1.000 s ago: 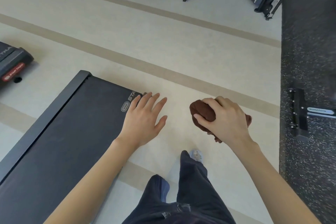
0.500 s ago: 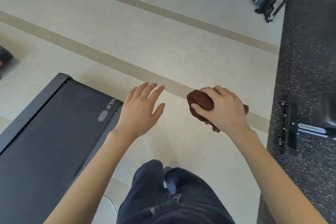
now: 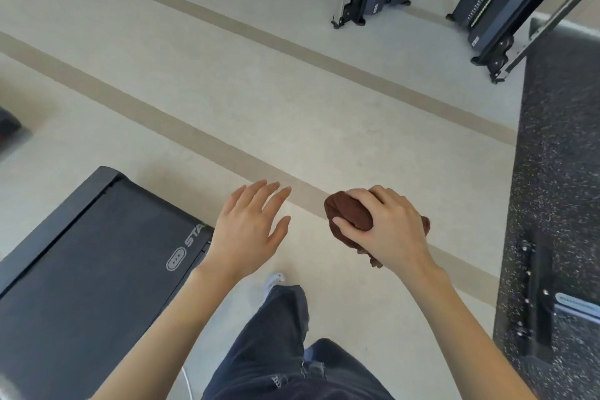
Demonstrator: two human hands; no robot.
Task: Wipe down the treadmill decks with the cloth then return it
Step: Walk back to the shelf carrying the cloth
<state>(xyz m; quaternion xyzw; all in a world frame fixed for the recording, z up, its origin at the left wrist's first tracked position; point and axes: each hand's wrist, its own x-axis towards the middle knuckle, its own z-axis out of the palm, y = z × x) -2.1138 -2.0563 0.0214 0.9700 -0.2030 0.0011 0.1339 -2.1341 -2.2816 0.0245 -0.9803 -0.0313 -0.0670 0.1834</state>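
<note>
Loose dark navy trousers (image 3: 279, 341) with frayed seams, a pale shoe (image 3: 274, 279).

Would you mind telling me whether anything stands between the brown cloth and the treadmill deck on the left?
Only the person's own left hand, open, sits in this view between the cloth, gripped by the right hand, and the end of the treadmill deck. Nothing else visible lies between them.
</note>
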